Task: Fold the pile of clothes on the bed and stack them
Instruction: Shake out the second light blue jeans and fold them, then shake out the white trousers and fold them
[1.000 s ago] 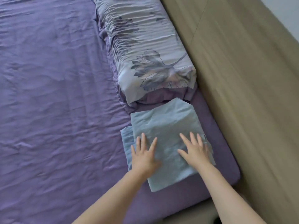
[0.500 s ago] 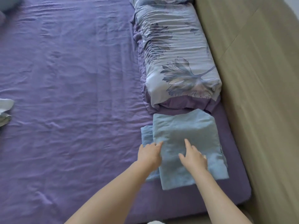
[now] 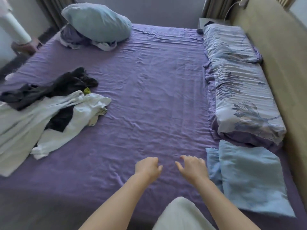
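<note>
Clothes were in neither hand at this moment. The left hand point(image 3: 147, 168) hung over the purple sheet point(image 3: 149, 100) with its fingers loosely curled round nothing, and the right hand point(image 3: 192, 167) hung beside it, fingers relaxed and slightly spread, equally empty. Just beside the right hand lay the folded light-blue garments point(image 3: 249, 178), two pieces stacked, the upper one offset so that an edge of the lower showed on its left; the stack sat at the near right corner of the bed, touching the end of the rolled floral quilt point(image 3: 239, 90) along the headboard point(image 3: 282, 63).

The unfolded pile point(image 3: 49, 113) lay well apart on the left: a white shirt tangled with dark pieces and a scrap of green. A pale blue pillow point(image 3: 98, 22) rested on more bunched fabric at the far left corner.

The step in hand looked like reaching for the next garment. Doing it well would probably mean taking a single piece by its collar or shoulders, lifting it free of the tangle instead of dragging the lot, and spreading it flat on the bare middle of the sheet before folding to match the stack's outline.
</note>
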`<act>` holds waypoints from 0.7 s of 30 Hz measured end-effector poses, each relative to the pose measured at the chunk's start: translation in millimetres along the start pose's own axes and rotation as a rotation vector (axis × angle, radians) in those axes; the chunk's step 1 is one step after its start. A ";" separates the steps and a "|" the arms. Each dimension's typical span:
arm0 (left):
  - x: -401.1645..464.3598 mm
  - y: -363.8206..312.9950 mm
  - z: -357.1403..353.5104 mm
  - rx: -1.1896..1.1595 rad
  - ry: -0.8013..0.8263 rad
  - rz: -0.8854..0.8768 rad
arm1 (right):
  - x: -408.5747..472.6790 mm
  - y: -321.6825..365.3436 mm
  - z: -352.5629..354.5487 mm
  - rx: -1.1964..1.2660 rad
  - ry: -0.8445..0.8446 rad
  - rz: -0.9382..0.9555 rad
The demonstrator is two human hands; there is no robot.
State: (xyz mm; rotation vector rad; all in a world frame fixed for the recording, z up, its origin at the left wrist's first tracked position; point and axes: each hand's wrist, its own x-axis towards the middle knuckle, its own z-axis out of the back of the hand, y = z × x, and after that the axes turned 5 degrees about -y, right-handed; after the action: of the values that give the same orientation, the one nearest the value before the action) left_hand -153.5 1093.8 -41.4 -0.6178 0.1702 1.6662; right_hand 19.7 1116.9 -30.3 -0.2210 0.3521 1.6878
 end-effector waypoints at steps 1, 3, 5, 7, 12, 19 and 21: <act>-10.5 24.3 5.4 -0.009 -0.014 0.018 | -4.1 24.6 0.9 -0.012 -0.007 0.027; -31.9 73.0 16.3 -0.022 -0.036 0.057 | -13.1 75.3 0.7 -0.012 -0.014 0.070; -52.9 121.0 28.3 -0.033 -0.058 0.102 | -21.5 126.1 -0.6 -0.003 -0.020 0.109; -73.9 166.5 39.3 -0.039 -0.073 0.144 | -29.6 174.3 -4.5 -0.007 -0.015 0.145; -118.7 267.7 66.0 -0.051 -0.127 0.260 | -47.6 273.1 -8.2 -0.031 -0.016 0.246; -135.3 341.1 97.4 -0.140 -0.214 0.374 | -38.6 354.1 13.9 -0.034 -0.030 0.381; -131.9 351.7 106.6 -0.161 -0.229 0.396 | -28.2 369.8 22.3 -0.031 -0.036 0.418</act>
State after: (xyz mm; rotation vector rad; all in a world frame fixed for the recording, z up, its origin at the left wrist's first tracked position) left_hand -511.2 955.4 31.5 -0.5303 -0.0103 2.1350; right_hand -340.1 1054.7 38.7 -0.1459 0.3625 2.1078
